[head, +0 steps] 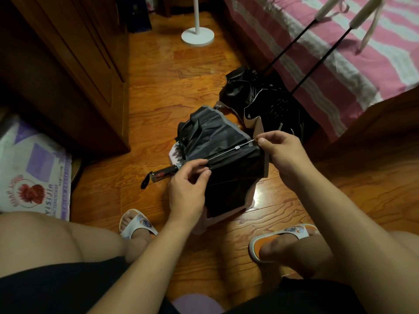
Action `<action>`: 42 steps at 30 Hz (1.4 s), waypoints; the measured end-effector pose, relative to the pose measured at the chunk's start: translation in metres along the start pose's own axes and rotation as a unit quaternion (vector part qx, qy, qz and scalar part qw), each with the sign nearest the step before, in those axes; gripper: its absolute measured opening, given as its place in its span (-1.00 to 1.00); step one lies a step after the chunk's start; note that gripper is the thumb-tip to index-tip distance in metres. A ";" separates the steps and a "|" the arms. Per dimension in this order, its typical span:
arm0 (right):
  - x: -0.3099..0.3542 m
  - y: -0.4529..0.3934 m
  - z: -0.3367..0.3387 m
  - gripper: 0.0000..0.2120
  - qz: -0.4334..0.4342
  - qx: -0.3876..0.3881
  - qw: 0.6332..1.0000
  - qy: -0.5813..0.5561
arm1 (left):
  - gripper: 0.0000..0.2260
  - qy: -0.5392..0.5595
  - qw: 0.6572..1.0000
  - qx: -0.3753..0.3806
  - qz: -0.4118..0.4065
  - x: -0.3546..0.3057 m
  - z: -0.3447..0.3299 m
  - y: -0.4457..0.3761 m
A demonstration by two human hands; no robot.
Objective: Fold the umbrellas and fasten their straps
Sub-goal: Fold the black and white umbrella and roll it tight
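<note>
Both hands are straightening a black fabric folding umbrella (pixel 217 141): left hand (pixel 188 191) pinching its rib, right hand (pixel 281 150) pinching the rib tip; gathering panels likely comes next.

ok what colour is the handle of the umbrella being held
Dark red and black, handle seen in the head view, sticking out beside the left hand.

I see glossy wood floor (pixel 172 87): two collapsed black umbrellas (pixel 260 98) by the bed, white round stand base (pixel 197 36), printed bag (pixel 31 173) left
</note>
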State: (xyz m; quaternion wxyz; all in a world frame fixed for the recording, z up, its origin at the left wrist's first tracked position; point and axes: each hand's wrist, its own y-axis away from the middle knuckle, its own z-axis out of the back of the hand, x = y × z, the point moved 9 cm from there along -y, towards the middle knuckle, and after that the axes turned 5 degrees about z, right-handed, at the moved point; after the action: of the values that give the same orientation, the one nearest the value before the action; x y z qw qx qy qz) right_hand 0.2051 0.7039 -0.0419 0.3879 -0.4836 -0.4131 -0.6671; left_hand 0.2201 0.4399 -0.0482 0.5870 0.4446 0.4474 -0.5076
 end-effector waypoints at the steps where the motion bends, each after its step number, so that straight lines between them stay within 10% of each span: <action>1: -0.001 0.000 0.001 -0.88 -0.004 -0.004 1.000 0.003 | -0.77 0.004 1.000 -0.005 -0.011 -0.001 0.002 0.003; 11: 0.015 0.015 0.003 -0.87 0.037 -0.004 0.999 0.024 | -0.59 -0.087 0.996 0.017 -0.018 0.014 -0.007 0.011; 21: 0.011 0.051 -0.003 -0.62 0.028 0.136 0.985 0.104 | -0.85 -0.228 0.945 -0.018 -0.233 -0.006 0.008 0.033; 23: 0.005 0.060 -0.002 -0.60 0.019 0.142 0.979 0.145 | -0.86 -0.207 0.962 0.003 -0.178 0.005 0.010 0.039; 25: -0.006 0.067 0.003 -0.57 -0.014 0.137 0.979 0.153 | -0.91 -0.099 0.994 0.004 0.050 0.043 0.014 0.043; 28: -0.031 0.082 0.013 -0.49 -0.099 0.125 0.980 0.116 | -0.81 0.207 0.888 0.056 0.406 0.091 -0.016 0.076; 42: -0.072 0.091 0.021 -0.53 -0.198 0.066 0.974 0.086 | -0.76 0.273 0.847 0.057 0.454 0.092 -0.041 0.090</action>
State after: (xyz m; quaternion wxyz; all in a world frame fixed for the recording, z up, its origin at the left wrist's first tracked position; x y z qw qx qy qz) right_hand 0.3123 0.6994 -0.0914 0.3131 -0.3063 -0.5087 -0.7412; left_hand 0.3142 0.4698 -0.1403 0.5800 0.7510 0.3083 -0.0675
